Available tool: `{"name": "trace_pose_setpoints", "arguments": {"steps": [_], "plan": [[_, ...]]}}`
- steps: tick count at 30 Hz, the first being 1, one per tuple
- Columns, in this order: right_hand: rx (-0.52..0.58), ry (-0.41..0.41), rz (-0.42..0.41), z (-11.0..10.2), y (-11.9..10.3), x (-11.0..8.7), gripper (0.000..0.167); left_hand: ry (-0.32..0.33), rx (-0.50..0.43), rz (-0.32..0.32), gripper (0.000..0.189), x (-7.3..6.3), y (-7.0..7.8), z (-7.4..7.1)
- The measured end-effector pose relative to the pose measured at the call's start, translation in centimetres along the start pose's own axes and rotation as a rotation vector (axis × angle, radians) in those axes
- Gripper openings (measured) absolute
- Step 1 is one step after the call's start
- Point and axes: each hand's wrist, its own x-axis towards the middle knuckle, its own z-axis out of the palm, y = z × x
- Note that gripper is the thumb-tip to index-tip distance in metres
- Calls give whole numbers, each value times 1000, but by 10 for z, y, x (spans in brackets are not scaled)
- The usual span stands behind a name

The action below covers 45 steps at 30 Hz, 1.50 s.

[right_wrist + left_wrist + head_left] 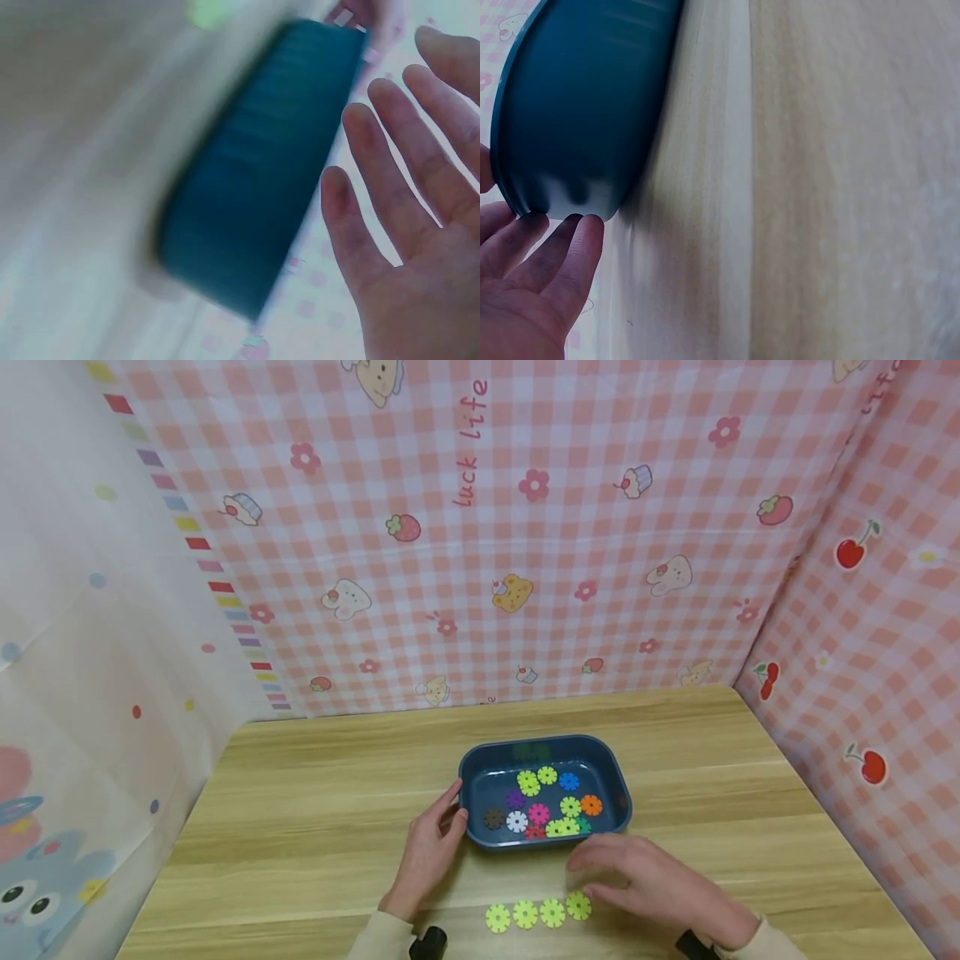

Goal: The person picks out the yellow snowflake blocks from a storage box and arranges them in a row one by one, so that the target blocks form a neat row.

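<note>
A dark blue rectangular tray (547, 843) stands on the table with notched plastic snowflake discs of several colours inside, among them an orange disc (591, 805) and a white disc (517, 822). My left hand (429, 852) is at its left end. In the left wrist view, fairly straight fingers (576, 259) touch the tray's outer wall (577, 105). In front of the tray, several yellow-green snowflake discs (525, 914) lie in a row. My right hand (648, 881) hovers by the row's right end; in the right wrist view its fingers (405, 172) are spread, holding nothing.
The wooden table (315, 810) extends to both sides of the tray. Behind it hangs a pink checked cloth (480, 568), with another cloth (870, 635) on the right and a white patterned one (97, 635) on the left.
</note>
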Motion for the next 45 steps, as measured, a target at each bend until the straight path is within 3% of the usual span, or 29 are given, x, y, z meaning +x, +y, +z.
{"name": "trace_pose_setpoints", "arguments": {"steps": [3,8,16,28,36,45], "plan": [[-42,99,-64,-11,-3,7,21,0,0,4,47,0,0,0],[-54,205,-74,-28,-4,20,19,-2,6,8,47,0,-1,1],[-94,259,-77,-48,4,48,21,5,5,15,47,0,-3,1],[-119,149,18,-65,15,91,23,5,-3,7,48,0,-3,1],[-89,58,110,-65,21,114,27,9,-30,25,47,1,-4,1],[-68,-10,146,-59,34,136,30,11,-28,29,47,0,-4,1]]}}
